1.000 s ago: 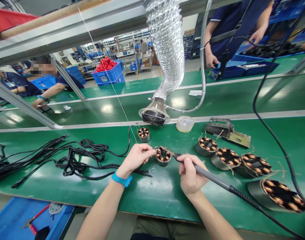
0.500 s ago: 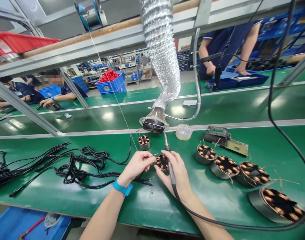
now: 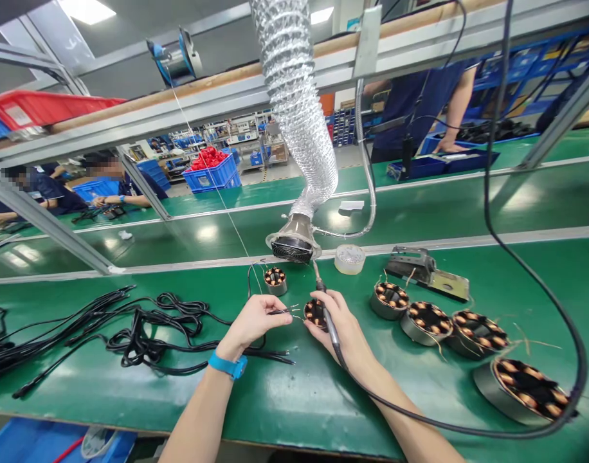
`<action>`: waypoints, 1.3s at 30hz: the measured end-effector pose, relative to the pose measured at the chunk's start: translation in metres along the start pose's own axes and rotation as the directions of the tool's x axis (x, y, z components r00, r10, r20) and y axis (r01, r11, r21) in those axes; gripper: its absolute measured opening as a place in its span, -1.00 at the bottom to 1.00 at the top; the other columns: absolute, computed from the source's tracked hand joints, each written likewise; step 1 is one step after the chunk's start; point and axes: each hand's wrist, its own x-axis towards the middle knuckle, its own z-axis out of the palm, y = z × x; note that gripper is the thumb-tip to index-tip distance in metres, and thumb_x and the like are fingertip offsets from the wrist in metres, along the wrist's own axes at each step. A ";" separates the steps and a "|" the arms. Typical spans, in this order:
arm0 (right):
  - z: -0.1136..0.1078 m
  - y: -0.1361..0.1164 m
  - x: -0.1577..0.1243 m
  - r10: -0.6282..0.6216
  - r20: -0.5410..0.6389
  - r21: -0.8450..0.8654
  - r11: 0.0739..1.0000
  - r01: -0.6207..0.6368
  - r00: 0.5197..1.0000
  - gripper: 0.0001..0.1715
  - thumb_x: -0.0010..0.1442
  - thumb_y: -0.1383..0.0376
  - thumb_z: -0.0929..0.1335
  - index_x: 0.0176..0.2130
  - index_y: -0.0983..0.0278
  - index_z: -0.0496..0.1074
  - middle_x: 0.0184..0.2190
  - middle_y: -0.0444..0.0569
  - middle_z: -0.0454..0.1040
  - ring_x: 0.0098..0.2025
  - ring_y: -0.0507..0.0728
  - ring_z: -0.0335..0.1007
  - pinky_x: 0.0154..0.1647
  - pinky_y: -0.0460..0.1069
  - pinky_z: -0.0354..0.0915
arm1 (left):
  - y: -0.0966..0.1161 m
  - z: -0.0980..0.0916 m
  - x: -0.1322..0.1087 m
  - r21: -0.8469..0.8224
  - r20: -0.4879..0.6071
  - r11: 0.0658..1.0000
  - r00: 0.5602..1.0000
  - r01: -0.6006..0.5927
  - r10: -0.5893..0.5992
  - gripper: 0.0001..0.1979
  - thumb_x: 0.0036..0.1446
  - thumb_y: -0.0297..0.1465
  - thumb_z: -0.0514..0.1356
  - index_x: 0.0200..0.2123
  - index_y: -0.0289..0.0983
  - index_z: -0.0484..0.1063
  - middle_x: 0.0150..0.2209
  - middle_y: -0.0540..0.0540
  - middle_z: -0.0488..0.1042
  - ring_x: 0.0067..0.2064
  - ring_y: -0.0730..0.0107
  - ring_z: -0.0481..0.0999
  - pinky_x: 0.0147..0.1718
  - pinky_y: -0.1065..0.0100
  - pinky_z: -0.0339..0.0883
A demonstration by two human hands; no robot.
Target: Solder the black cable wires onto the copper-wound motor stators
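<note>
My left hand (image 3: pixel 250 323) pinches a black cable (image 3: pixel 278 312), and its thin bare wire ends point right. Just beyond them is a round motor stator (image 3: pixel 314 313) with copper coils, partly hidden by my right hand (image 3: pixel 346 328). That hand grips a soldering iron (image 3: pixel 330 321), its tip pointing away from me, while thumb and fingers rest around the stator. A small gap separates the cable's wire ends from the coils. Behind my left hand stands another stator (image 3: pixel 276 281) with a cable joined to it.
Several stators (image 3: pixel 427 323) stand on the right near a metal fixture (image 3: pixel 427 273). A fume extractor nozzle (image 3: pixel 293 243) hangs ahead, beside a tape roll (image 3: pixel 350 258). Black cables (image 3: pixel 144 334) lie on the left. Solder wire runs down from a spool (image 3: pixel 176 61). Co-workers sit or stand across the bench.
My left hand has drawn slightly left from the stator, and the cable's wire ends now show clearly. My right hand keeps the soldering iron. The whole view has shifted a little.
</note>
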 end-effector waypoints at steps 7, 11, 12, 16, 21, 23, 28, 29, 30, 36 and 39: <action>0.002 -0.001 -0.002 0.022 -0.002 0.015 1.000 -0.022 1.000 -0.47 0.19 0.28 0.37 0.12 0.12 0.21 0.03 0.03 0.27 -0.18 0.11 0.46 -0.11 0.02 0.42 | -0.002 -0.003 0.000 -0.087 0.044 0.996 0.999 0.004 -0.001 -0.69 -0.11 -0.27 0.42 -0.39 -0.35 0.45 -0.42 -0.02 0.44 -0.39 0.50 0.36 -0.36 0.46 0.20; 0.004 0.000 -0.002 0.013 -0.016 0.028 1.000 -0.012 1.000 -0.47 0.18 0.30 0.37 0.12 0.12 0.21 0.01 0.03 0.29 -0.21 0.11 0.47 -0.14 0.01 0.43 | 0.001 0.002 0.001 -0.138 0.032 0.989 0.998 0.062 -0.058 -0.65 -0.07 -0.20 0.40 -0.42 -0.37 0.45 -0.55 0.07 0.31 -0.54 0.63 0.13 -0.54 0.50 -0.06; 0.004 0.000 -0.003 0.012 -0.019 0.033 0.999 -0.011 1.000 -0.46 0.18 0.30 0.37 0.12 0.12 0.21 0.01 0.03 0.29 -0.21 0.10 0.47 -0.14 0.01 0.43 | 0.000 0.005 0.002 -0.159 0.023 0.985 0.997 0.073 -0.070 -0.64 -0.09 -0.19 0.41 -0.44 -0.37 0.44 -0.57 0.08 0.29 -0.56 0.64 0.09 -0.56 0.49 -0.10; 0.005 0.000 -0.003 0.013 -0.028 0.037 0.999 -0.012 1.000 -0.46 0.17 0.31 0.37 0.12 0.13 0.22 0.01 0.02 0.29 -0.21 0.10 0.46 -0.14 0.00 0.43 | -0.005 0.021 0.005 -0.207 -0.069 0.975 0.993 0.076 -0.092 -0.60 -0.20 -0.18 0.46 -0.49 -0.37 0.45 -0.59 0.09 0.29 -0.57 0.64 0.06 -0.57 0.48 -0.11; 0.003 -0.003 -0.003 0.025 -0.010 0.042 0.999 -0.025 1.000 -0.46 0.18 0.31 0.38 0.12 0.13 0.21 0.02 0.02 0.27 -0.16 0.10 0.46 -0.11 -0.01 0.42 | -0.006 0.030 0.005 -0.121 -0.110 0.991 0.992 0.050 -0.063 -0.57 -0.16 -0.10 0.43 -0.50 -0.39 0.51 -0.61 0.08 0.27 -0.57 0.63 0.05 -0.56 0.45 -0.13; 0.003 -0.003 -0.003 0.034 -0.007 0.046 0.998 -0.033 0.999 -0.47 0.19 0.30 0.38 0.12 0.13 0.21 0.01 0.01 0.27 -0.17 0.10 0.46 -0.11 0.00 0.41 | -0.006 0.025 0.005 -0.129 -0.077 0.990 0.995 0.052 -0.062 -0.55 -0.08 -0.05 0.37 -0.51 -0.39 0.49 -0.64 0.10 0.19 -0.59 0.64 -0.01 -0.58 0.43 -0.18; 0.003 -0.001 -0.002 0.042 -0.004 0.045 0.998 -0.042 0.999 -0.48 0.19 0.29 0.39 0.11 0.12 0.21 0.02 0.01 0.26 -0.16 0.11 0.46 -0.09 0.00 0.41 | -0.009 0.015 0.006 -0.243 -0.025 0.968 0.997 0.065 -0.073 -0.56 -0.02 -0.07 0.34 -0.53 -0.38 0.45 -0.64 0.10 0.19 -0.62 0.66 -0.03 -0.61 0.43 -0.25; 0.003 -0.001 -0.002 0.042 -0.002 0.044 0.998 -0.042 0.999 -0.48 0.19 0.29 0.39 0.11 0.12 0.21 0.02 0.01 0.26 -0.16 0.11 0.46 -0.10 0.00 0.41 | -0.009 0.016 0.006 -0.242 -0.050 0.969 0.996 0.054 -0.068 -0.58 -0.04 -0.09 0.36 -0.51 -0.38 0.48 -0.65 0.11 0.18 -0.62 0.66 -0.03 -0.61 0.44 -0.24; 0.004 -0.001 -0.002 0.042 -0.001 0.044 0.998 -0.042 0.999 -0.48 0.19 0.29 0.39 0.11 0.11 0.21 0.02 0.01 0.27 -0.17 0.10 0.45 -0.10 0.00 0.41 | -0.009 0.018 0.006 -0.233 -0.084 0.972 0.995 0.038 -0.059 -0.60 -0.05 -0.11 0.37 -0.50 -0.38 0.50 -0.67 0.11 0.18 -0.61 0.65 -0.02 -0.60 0.44 -0.22; 0.005 0.000 -0.002 0.039 0.002 0.038 0.999 -0.039 0.999 -0.47 0.19 0.29 0.38 0.12 0.12 0.21 0.01 0.00 0.27 -0.19 0.10 0.45 -0.11 0.00 0.41 | -0.005 0.035 0.005 -0.141 -0.256 0.989 0.966 -0.053 0.015 -0.62 -0.04 -0.12 0.36 -0.46 -0.38 0.60 -0.53 -0.07 0.47 -0.47 0.46 0.29 -0.44 0.41 0.11; 0.005 0.000 -0.002 0.033 -0.005 0.034 0.999 -0.033 0.999 -0.48 0.19 0.28 0.38 0.12 0.13 0.21 0.01 0.01 0.28 -0.18 0.10 0.46 -0.12 0.00 0.42 | -0.006 0.034 0.005 -0.114 -0.251 0.993 0.968 -0.041 0.011 -0.58 -0.01 -0.07 0.33 -0.46 -0.39 0.60 -0.62 -0.01 0.36 -0.53 0.51 0.18 -0.48 0.41 0.04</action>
